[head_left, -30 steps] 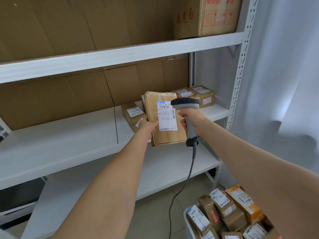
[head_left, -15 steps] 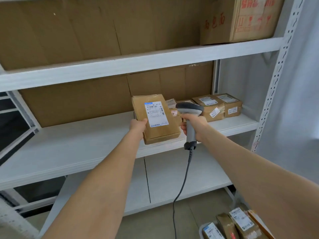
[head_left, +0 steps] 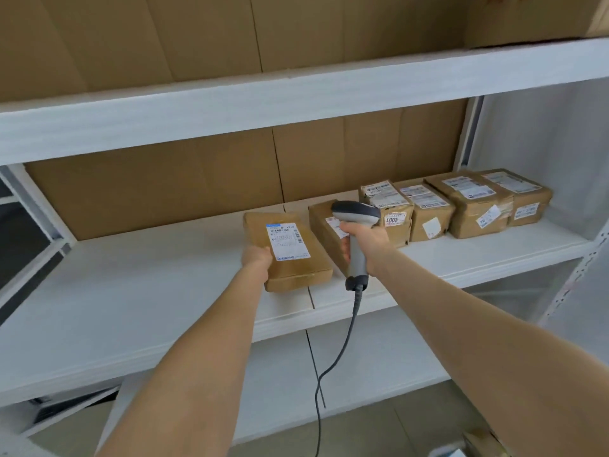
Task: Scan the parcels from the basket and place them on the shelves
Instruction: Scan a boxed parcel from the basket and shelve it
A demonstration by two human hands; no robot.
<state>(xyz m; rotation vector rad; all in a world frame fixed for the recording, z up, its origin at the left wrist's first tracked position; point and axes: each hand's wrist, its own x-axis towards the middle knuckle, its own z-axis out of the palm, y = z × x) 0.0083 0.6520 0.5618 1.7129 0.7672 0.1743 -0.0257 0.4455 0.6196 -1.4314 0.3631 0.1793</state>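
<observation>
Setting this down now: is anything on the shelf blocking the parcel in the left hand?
Nothing visible. The shelf left of the held parcel is bare; the nearest shelved parcel lies to its right.

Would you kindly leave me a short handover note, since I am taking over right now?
Left hand holds the flat parcel by its near corner, label up, down at the middle shelf, left of the five parcels standing in a row.
Right hand grips the scanner in front of that row.
Done: those five are shelved.
Left: release this parcel, then scan and shelve whatever remains in the basket, which is not clearly in view.
</observation>
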